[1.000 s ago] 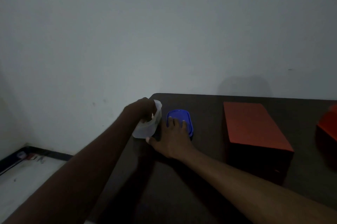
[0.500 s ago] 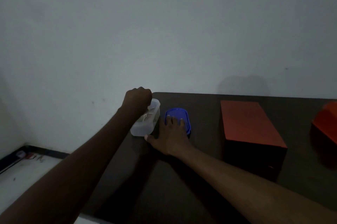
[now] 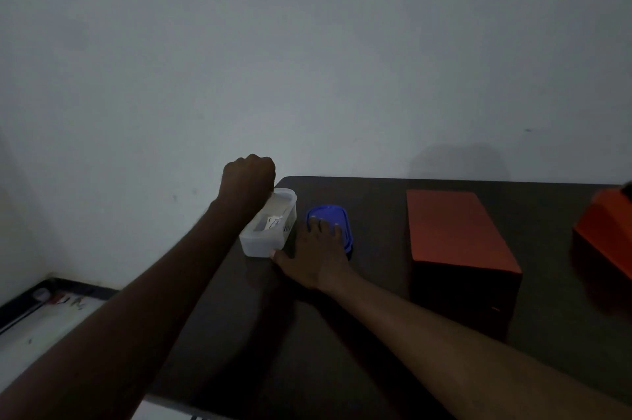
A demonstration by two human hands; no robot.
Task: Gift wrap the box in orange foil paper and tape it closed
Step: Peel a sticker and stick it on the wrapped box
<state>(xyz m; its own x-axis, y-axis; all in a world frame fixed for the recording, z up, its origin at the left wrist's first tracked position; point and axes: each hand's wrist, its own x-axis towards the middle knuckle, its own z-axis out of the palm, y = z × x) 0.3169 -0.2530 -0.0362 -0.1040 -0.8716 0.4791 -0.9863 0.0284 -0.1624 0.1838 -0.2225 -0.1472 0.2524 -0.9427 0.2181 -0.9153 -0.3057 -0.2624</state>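
Note:
An orange box (image 3: 455, 231) stands on the dark table (image 3: 376, 334), right of centre. At the far left corner sits an open white plastic container (image 3: 263, 241) with small items inside. My left hand (image 3: 248, 180) is curled over the container's far rim and seems to grip it; its fingers are hidden behind the back of the hand. My right hand (image 3: 316, 257) lies flat with straight fingers on a blue lid (image 3: 330, 217) beside the container. Its thumb touches the container's near corner.
Another orange object (image 3: 605, 234), cut off by the right edge, lies on the table right of the box. A grey wall runs close behind the table. Left of the table the floor (image 3: 44, 323) drops away, with a dark strip along the wall.
The white container was tilted up in my left hand; it now stands flat on the table. My left hand has risen slightly over its far rim. The right hand stayed on the blue lid.

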